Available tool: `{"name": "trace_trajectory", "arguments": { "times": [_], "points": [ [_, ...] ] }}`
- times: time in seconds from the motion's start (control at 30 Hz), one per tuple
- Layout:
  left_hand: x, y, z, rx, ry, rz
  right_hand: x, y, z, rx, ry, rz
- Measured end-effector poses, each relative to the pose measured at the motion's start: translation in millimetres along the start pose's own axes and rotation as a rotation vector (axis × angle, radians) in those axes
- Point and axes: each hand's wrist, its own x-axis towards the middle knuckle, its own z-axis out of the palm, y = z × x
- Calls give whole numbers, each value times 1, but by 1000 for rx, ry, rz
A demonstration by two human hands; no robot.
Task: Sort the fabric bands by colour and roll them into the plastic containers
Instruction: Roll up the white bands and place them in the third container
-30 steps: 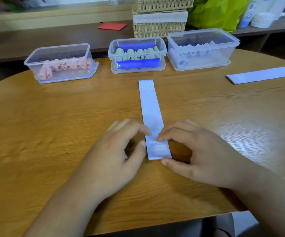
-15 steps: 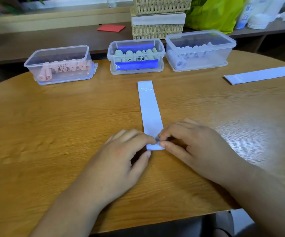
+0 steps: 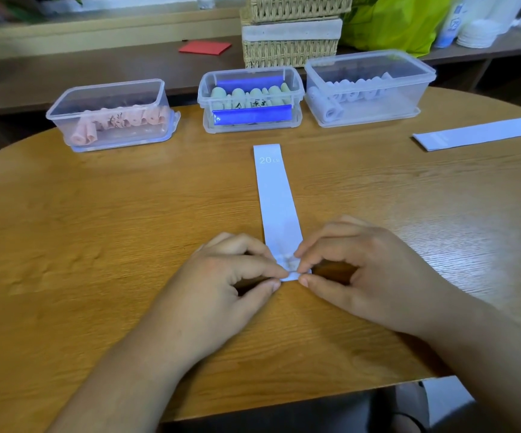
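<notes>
A pale lilac fabric band (image 3: pixel 276 198) marked "20 LB" lies lengthwise on the wooden table (image 3: pixel 96 229). Its near end is curled into a small roll. My left hand (image 3: pixel 221 285) pinches that roll from the left, and my right hand (image 3: pixel 362 276) pinches it from the right. At the back stand three clear plastic containers: the left one (image 3: pixel 112 117) holds pink rolls, the middle one (image 3: pixel 249 101) green rolls and blue bands, the right one (image 3: pixel 368 85) pale lilac rolls. A second lilac band (image 3: pixel 484 132) lies flat at the right.
Behind the table runs a low shelf with stacked wicker baskets (image 3: pixel 290 32), a red card (image 3: pixel 204 46), a bright green bag (image 3: pixel 393 20) and white bottles and pads (image 3: pixel 474 26). The table's front edge curves close to my body.
The band's near end has been rolled up away from me, so the flat part is shorter. Both hands have moved forward with it and now pinch the small roll.
</notes>
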Motion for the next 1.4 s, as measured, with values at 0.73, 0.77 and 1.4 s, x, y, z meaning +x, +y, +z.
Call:
{"name": "trace_trajectory", "arguments": {
  "times": [0.73, 0.77, 1.4],
  "points": [
    [-1, 10, 3, 329, 21, -1, 0, -2, 6, -198, 36, -83],
    [-1, 10, 3, 332, 21, -5, 0, -2, 6, -202, 37, -76],
    [4, 18, 5, 329, -18, -68, 4, -4, 10, -269, 89, 38]
  ]
}}
